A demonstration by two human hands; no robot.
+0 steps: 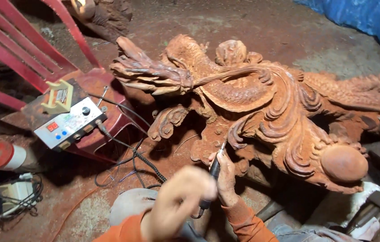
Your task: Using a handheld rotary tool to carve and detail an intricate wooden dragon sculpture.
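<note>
Right hand [226, 177] closed pen-style around rotary carving handpiece [214, 172], bit tip touching wooden dragon carving [262, 103] at lower scroll edge, carving lying at 12 to 3 o'clock of hands. Left hand [179, 201] blurred, raised at 7 o'clock of tool; grip cannot be told. Black cable [147, 163] runs toward 10 o'clock to grey control box [69, 123] beside red chair [24, 49]. Judgement: brace heel of right hand on wood, light passes, keep cable slack.
</note>
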